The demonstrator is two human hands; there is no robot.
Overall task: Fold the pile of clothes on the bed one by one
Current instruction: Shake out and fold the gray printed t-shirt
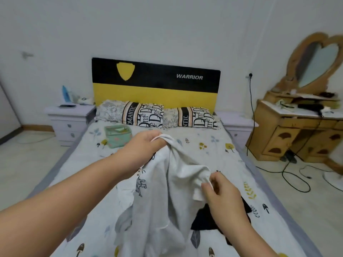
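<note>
Bed [213, 156]: printed cotton sheet, flat. White shirt [167, 191], soft limp knit, hangs over the bed's middle, long axis running headboard to foot. Black garment [204, 219] lies on the bed under it. Left hand [144, 143] fisted on the shirt's far edge; right hand [220, 190], nearer the foot, pinches a hem corner, spreading likely next

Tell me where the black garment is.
The black garment lies on the bed, lower right, under the right hand, beside the white garment.
</note>
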